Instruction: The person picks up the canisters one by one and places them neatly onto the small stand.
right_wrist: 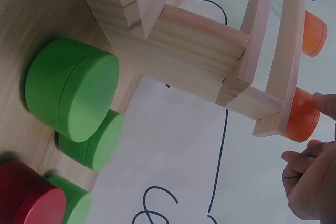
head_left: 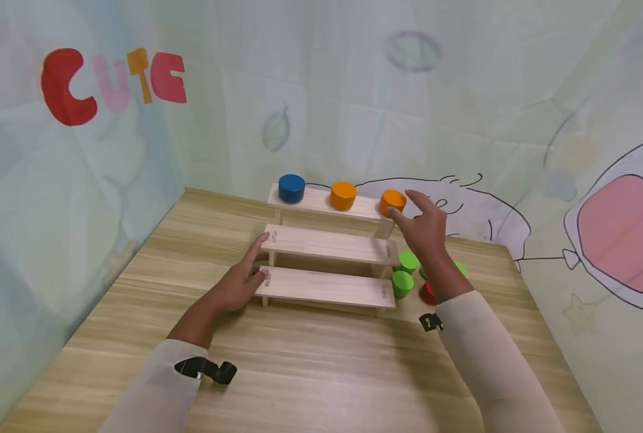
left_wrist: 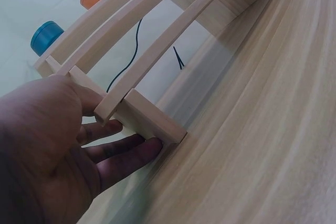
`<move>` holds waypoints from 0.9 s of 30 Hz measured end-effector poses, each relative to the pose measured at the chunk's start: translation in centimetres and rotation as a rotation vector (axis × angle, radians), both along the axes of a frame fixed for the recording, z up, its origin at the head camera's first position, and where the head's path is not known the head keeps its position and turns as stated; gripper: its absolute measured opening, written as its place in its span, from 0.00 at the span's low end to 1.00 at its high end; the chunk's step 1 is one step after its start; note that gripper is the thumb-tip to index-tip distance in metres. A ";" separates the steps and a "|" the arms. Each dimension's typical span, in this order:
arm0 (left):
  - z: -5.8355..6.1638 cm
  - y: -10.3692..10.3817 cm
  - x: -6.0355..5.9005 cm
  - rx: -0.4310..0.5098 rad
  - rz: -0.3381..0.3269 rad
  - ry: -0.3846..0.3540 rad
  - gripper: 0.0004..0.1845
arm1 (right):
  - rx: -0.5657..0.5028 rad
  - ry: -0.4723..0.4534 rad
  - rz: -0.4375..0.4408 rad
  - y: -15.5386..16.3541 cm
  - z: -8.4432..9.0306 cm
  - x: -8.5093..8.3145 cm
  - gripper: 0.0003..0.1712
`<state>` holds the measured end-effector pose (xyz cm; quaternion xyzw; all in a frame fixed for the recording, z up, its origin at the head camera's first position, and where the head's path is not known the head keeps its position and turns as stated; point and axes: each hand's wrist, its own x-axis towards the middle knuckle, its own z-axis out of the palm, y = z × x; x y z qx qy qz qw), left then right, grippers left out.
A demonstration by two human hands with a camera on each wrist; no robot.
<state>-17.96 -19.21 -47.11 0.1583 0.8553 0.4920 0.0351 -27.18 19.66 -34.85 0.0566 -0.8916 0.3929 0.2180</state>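
Note:
A three-tier wooden stand (head_left: 329,243) with stepped shelves stands on the table. At its left end my left hand (head_left: 238,284) grips the shelf edges, thumb on the lowest shelf; in the left wrist view several fingertips (left_wrist: 152,146) touch the end support. On the top shelf's right end, my right hand (head_left: 423,228) pinches an orange cylinder (head_left: 390,201) between thumb and index finger. The cylinder sits at the shelf end, and its far side is hidden. Another orange cylinder (head_left: 343,196) is at that shelf's middle, with a blue cylinder (head_left: 291,189) at its left end.
Right of the stand, green cylinders (head_left: 402,284) and a red cylinder (head_left: 428,293) rest on the wood-grain table (head_left: 321,367), partly behind my right forearm. A printed cloth backdrop (head_left: 321,108) rises close behind the stand and along both sides.

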 end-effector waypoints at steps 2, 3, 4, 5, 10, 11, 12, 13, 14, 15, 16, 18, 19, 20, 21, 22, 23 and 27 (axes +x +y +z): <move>0.0 0.0 0.0 0.001 0.002 -0.001 0.43 | -0.021 -0.021 0.004 0.2 0.0 0.1 0.37; 0.0 0.0 0.0 0.002 0.004 -0.003 0.43 | -0.032 -0.031 0.005 0.3 0.0 0.2 0.37; 0.0 0.0 0.0 0.003 0.003 -0.003 0.43 | -0.041 -0.039 0.003 0.4 0.0 0.2 0.37; 0.0 0.0 0.0 0.003 0.003 -0.003 0.43 | -0.048 -0.043 0.001 0.5 -0.1 0.3 0.37; 0.1 0.1 0.0 -0.002 0.005 -0.007 0.43 | -0.082 -0.023 0.011 1.4 -0.6 0.9 0.36; 0.1 0.1 0.0 -0.004 0.008 -0.009 0.43 | -0.087 -0.017 0.016 1.6 -0.7 1.0 0.36; 0.2 0.1 0.0 -0.005 0.009 -0.011 0.43 | -0.091 -0.016 0.021 1.7 -0.8 1.2 0.35; 0.2 0.1 0.0 -0.006 0.010 -0.011 0.43 | -0.092 -0.019 0.023 1.9 -1.0 1.3 0.36; 0.2 0.1 0.0 -0.008 0.011 -0.010 0.43 | -0.093 -0.024 0.025 2.1 -1.2 1.4 0.36; 0.2 0.1 0.0 -0.011 0.012 -0.008 0.43 | -0.091 -0.035 0.027 2.2 -1.3 1.6 0.36; 0.2 0.1 0.0 -0.012 0.013 -0.006 0.44 | -0.093 -0.041 0.032 2.4 -1.4 1.7 0.36; 0.2 0.1 0.0 -0.014 0.016 -0.004 0.44 | -0.093 -0.052 0.036 2.6 -1.6 2.1 0.37; 0.1 0.1 0.0 -0.012 0.016 -0.003 0.44 | -0.097 -0.054 0.038 2.7 -1.7 2.2 0.36; 0.1 0.1 0.0 -0.010 0.017 -0.004 0.44 | -0.102 -0.053 0.039 2.8 -1.8 2.4 0.36; 0.1 0.2 0.1 -0.008 0.016 -0.005 0.43 | -0.107 -0.049 0.041 2.9 -1.8 2.7 0.36; 0.1 0.2 0.1 -0.006 0.015 -0.006 0.43 | -0.116 -0.044 0.044 3.0 -1.8 2.9 0.36; 0.2 0.1 0.1 -0.004 0.015 -0.009 0.43 | -0.120 -0.042 0.043 3.0 -1.9 3.1 0.35; 0.2 0.1 0.2 -0.001 0.020 -0.014 0.44 | -0.132 -0.048 0.044 3.2 -2.2 3.8 0.34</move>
